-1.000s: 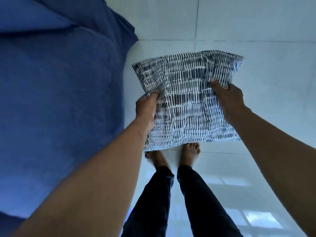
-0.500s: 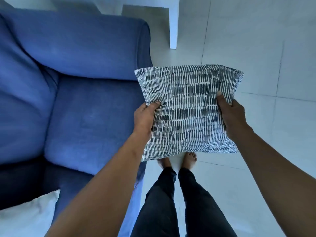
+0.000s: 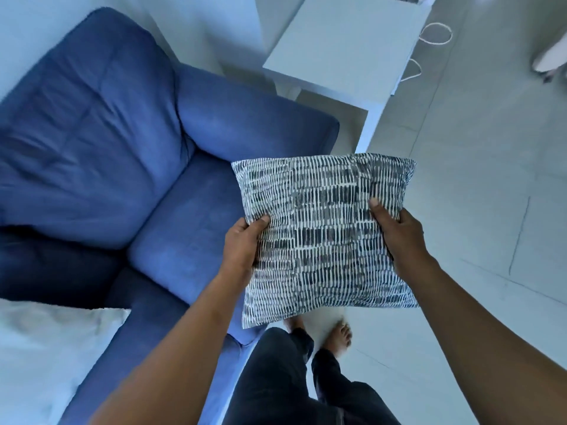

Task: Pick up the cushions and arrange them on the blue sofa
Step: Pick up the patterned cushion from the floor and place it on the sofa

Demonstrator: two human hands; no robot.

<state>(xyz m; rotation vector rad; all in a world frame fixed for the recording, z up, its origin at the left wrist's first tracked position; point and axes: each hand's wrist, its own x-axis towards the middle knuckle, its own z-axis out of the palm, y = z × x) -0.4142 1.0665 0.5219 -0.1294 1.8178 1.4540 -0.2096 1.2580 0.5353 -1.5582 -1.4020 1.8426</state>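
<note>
I hold a grey-and-white patterned cushion (image 3: 325, 234) in the air with both hands, in front of the blue sofa's (image 3: 190, 228) right end. My left hand (image 3: 242, 243) grips its left edge, and my right hand (image 3: 399, 234) grips its right edge. The cushion hangs over the sofa's front right corner and the floor. A white cushion (image 3: 40, 357) lies on the sofa seat at the lower left, partly cut off by the frame.
A white side table (image 3: 337, 53) stands beyond the sofa's right armrest (image 3: 251, 124). A pale cord (image 3: 435, 35) loops on the tiled floor (image 3: 478, 185) behind it. My legs and bare feet (image 3: 337, 335) are below the cushion, close to the sofa's front.
The view has lifted and swung toward the sofa, bringing the backrest, armrest, side table and white cushion into sight. Both hands keep the same grip on the patterned cushion.
</note>
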